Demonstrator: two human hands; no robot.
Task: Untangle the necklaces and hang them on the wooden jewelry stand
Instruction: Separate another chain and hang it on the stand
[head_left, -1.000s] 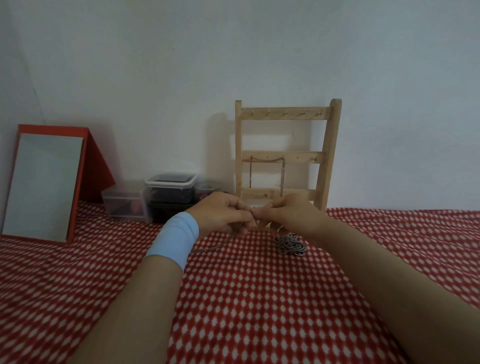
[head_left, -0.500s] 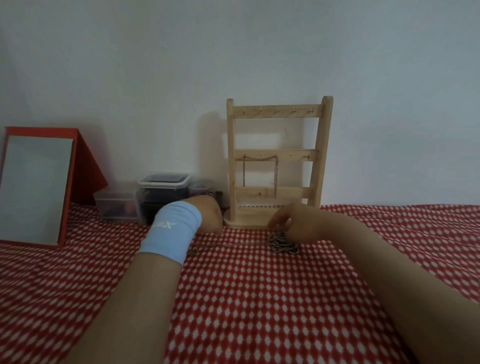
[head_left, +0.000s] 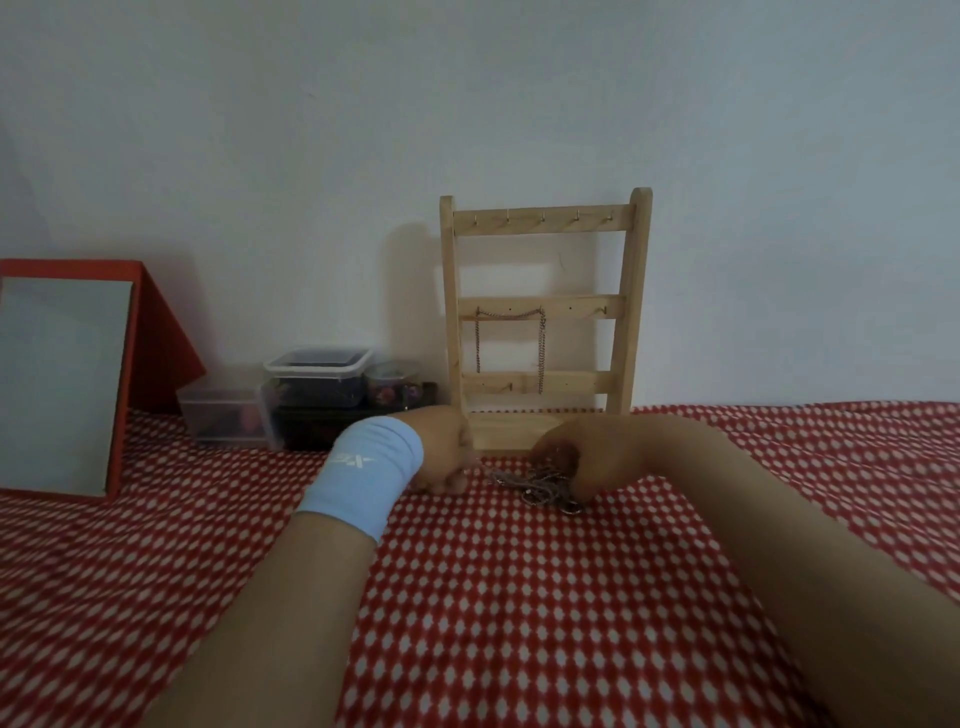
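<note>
Currently your right hand (head_left: 597, 457) grips the tangled necklaces (head_left: 543, 486) on the checked cloth (head_left: 519, 597), just in front of the wooden jewelry stand (head_left: 543, 306). Your left hand (head_left: 447, 454) is curled beside them; can't tell if it holds anything. A hung necklace (head_left: 541, 348) sits on the middle rail.

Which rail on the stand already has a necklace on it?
The middle rail: a chain hangs from two of its hooks. The top rail and bottom rail carry none.
</note>
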